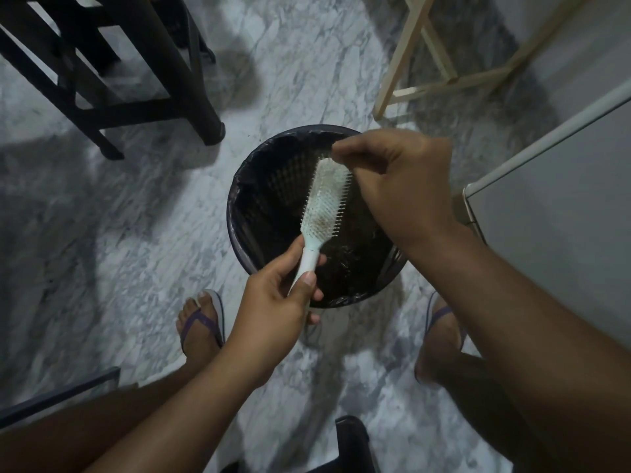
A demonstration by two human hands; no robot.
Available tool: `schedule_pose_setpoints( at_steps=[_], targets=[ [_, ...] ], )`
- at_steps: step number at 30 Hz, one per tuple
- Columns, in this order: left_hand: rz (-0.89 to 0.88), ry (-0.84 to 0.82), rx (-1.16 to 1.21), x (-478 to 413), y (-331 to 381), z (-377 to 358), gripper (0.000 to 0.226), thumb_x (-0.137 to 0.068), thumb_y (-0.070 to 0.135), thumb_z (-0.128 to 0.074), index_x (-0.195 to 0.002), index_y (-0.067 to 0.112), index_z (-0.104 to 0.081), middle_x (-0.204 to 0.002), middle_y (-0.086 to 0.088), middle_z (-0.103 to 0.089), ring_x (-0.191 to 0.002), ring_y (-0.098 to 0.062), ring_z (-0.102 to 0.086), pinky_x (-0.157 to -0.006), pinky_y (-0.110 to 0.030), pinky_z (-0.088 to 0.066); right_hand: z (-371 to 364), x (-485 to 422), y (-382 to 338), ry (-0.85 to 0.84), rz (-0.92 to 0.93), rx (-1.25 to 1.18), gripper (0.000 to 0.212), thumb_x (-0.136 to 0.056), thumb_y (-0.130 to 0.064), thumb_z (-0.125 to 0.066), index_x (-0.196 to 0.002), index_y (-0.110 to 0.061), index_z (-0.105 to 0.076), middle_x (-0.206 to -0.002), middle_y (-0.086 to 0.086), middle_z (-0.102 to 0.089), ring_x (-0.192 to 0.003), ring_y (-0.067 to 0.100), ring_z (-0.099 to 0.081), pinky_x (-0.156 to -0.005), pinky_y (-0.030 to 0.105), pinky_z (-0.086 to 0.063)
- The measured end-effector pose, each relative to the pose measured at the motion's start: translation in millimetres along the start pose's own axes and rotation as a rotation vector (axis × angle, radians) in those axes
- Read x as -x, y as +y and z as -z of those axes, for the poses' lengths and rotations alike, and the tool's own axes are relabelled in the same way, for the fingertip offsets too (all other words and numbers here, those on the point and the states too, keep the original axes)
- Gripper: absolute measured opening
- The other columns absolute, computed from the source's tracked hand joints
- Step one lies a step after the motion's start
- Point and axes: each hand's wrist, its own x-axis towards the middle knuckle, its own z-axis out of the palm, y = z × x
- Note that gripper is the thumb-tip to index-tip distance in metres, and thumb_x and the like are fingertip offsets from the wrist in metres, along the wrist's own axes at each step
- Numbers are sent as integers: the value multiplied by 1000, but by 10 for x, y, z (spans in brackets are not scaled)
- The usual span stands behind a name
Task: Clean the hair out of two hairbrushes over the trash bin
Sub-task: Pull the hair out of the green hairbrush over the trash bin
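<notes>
The left hand (273,298) grips the handle of a white paddle hairbrush (319,213), held tilted above the open black trash bin (239,213) on the marble floor (119,233). The right hand (403,186) has its fingertips pinched together at the top end of the bristles; whether they hold hair I cannot tell

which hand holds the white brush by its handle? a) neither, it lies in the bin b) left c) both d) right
b: the left hand has its grip on the handle of the white plastic paddle hairbrush, while the right hand pinches at its far tip over the dark round trash bin.
</notes>
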Motion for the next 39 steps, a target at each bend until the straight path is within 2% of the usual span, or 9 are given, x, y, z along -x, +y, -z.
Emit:
schedule_pose_setpoints(
  at_steps=[7, 10, 13, 15, 18, 21, 30, 34, 39],
  targets=[
    [33, 129, 133, -68, 58, 99, 48, -101, 8, -51, -144, 29, -51, -118, 10, -72, -75, -9, -57, -60, -24, -54, 141, -135, -110, 140, 94, -157, 12, -87, 2, -70, -94, -4, -79, -89, 0, -75, -85, 7, -73, -80, 21, -58],
    [7, 139, 119, -79, 79, 113, 48, -100, 8, -52, -144, 30, -51, -117, 12, -73, -75, -10, -57, -61, -23, -55, 143, -74, 23, -457, -232, 250, 25, -90, -4, -64, -109, -13, -77, -110, 4, -75, -101, 10, -68, -90, 11, -49],
    [-4, 124, 110, -77, 89, 109, 48, -100, 8, -52, -144, 30, -51, -117, 13, -73, -76, -10, -58, -62, -24, -56, 117, 37, 149, -1032, -482, 564, 43, -97, -18, -61, -140, -15, -56, -155, 22, -39, -142, 35, -41, -112, 38, -42],
    [-12, 112, 96, -73, 85, 104, 48, -100, 8, -52, -143, 31, -52, -117, 13, -73, -76, -10, -58, -63, -26, -56, 131, 33, 151, -934, -447, 488, 55, -99, -20, -58, -151, -20, -41, -163, 19, -24, -150, 35, -27, -118, 41, -32],
    [-21, 79, 74, -61, 76, 89, 49, -100, 7, -53, -141, 33, -52, -115, 13, -74, -77, -11, -59, -65, -30, -55, 97, 9, 94, -562, -468, 93, 70, -90, -41, -68, -151, -26, -39, -153, 6, -47, -134, 19, -53, -114, 38, -43],
    [-6, 33, 67, -38, 71, 66, 50, -98, 7, -55, -141, 33, -53, -117, 11, -74, -78, -11, -62, -64, -30, -57, -17, 60, 2, -497, -567, -224, 85, -79, -45, -79, -151, -24, -40, -143, 8, -58, -112, 7, -67, -100, 38, -56],
    [18, 31, 68, -17, 88, 47, 40, -99, 10, -56, -135, 26, -61, -117, 9, -74, -73, -12, -59, -60, -30, -51, -27, 39, -38, -343, -478, -91, 54, -73, -29, -89, -122, -13, -71, -84, 3, -79, -77, 6, -74, -83, 30, -61],
    [22, 54, 77, -63, 84, 59, 39, -98, 11, -56, -135, 22, -61, -114, 5, -75, -75, -11, -59, -62, -31, -50, 0, 25, -110, -307, -404, -189, 19, -77, -14, -86, -93, -6, -80, -74, 5, -77, -63, 12, -75, -68, 34, -65],
    [80, 84, 126, -92, 75, 70, 37, -99, 12, -56, -135, 18, -61, -106, 4, -77, -72, -8, -59, -61, -28, -51, 181, -147, -338, 5, -165, -381, 17, -79, -14, -84, -93, -6, -79, -79, 3, -78, -67, 11, -76, -66, 27, -62]
  ],
)
